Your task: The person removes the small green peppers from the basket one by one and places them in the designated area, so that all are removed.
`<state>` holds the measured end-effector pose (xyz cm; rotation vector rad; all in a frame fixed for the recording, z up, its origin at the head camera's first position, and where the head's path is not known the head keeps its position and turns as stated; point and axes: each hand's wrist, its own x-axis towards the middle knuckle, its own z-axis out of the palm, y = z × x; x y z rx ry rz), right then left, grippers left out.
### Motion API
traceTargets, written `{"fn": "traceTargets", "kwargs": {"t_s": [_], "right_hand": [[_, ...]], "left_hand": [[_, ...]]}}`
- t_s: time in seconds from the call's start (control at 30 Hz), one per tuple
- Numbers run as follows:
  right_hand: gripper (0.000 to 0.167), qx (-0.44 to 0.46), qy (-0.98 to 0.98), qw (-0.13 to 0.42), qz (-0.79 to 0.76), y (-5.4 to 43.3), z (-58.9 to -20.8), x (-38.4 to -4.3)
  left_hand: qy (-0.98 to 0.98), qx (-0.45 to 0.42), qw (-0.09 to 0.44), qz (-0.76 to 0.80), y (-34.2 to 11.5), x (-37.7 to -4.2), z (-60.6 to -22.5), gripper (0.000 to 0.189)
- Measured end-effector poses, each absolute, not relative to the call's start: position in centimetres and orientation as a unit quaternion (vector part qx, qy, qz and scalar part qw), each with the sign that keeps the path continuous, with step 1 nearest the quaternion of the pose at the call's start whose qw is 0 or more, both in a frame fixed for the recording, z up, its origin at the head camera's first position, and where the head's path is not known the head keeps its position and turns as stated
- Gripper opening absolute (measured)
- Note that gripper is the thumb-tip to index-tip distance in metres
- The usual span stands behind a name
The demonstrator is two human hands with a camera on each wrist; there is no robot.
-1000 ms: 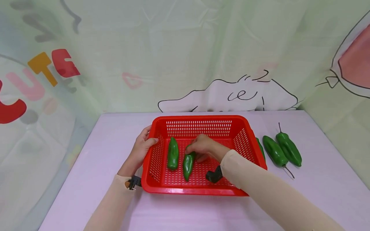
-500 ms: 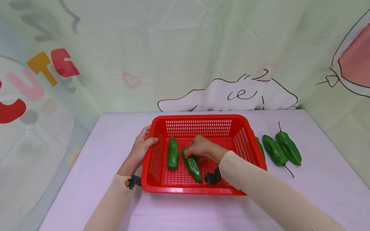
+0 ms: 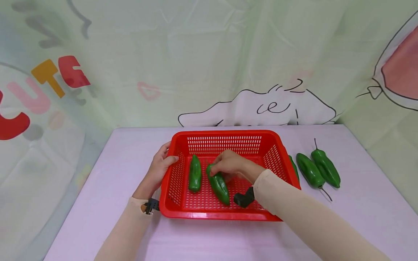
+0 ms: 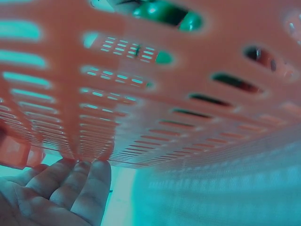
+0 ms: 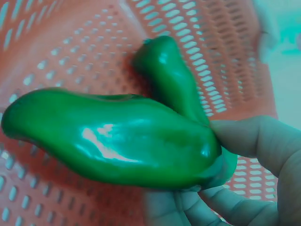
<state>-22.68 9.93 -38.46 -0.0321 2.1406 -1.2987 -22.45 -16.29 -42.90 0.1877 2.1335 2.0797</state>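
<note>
A red plastic basket [image 3: 225, 216] with slotted walls stands mid-table. My left hand [image 3: 159, 167] holds its left side, thumb over the rim; in the left wrist view the fingers [image 4: 91, 188] lie against the outer wall. Inside the basket my right hand [image 3: 231, 165] pinches the upper end of a glossy green pepper [image 3: 219, 189], whose free end slants toward the front right. The right wrist view shows this pepper [image 5: 117, 146] between thumb and fingers. To its left in the basket lies a second green pepper [image 3: 195, 174], untouched.
On the table right of the basket lie two green peppers with stems, one pepper [image 3: 309, 170] beside another pepper [image 3: 326, 169]. Another green pepper [image 3: 295, 168] is mostly hidden behind the basket's right wall. A printed curtain [image 3: 209, 65] hangs behind the table.
The gripped pepper's free end has swung to the right, so it now lies slanted. My right hand has shifted slightly over it. The left hand and basket have stayed put.
</note>
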Motion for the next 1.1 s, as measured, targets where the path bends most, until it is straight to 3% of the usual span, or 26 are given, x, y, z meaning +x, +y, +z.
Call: {"fn": "traceTargets", "kwargs": {"t_s": [1.1], "right_hand": [[0.051, -0.006, 0.765, 0.236, -0.599, 18.8, -33.0, -21.5]], "left_hand": [[0.708, 0.053, 0.084, 0.700, -16.2, -22.1, -42.6, 0.063]]}}
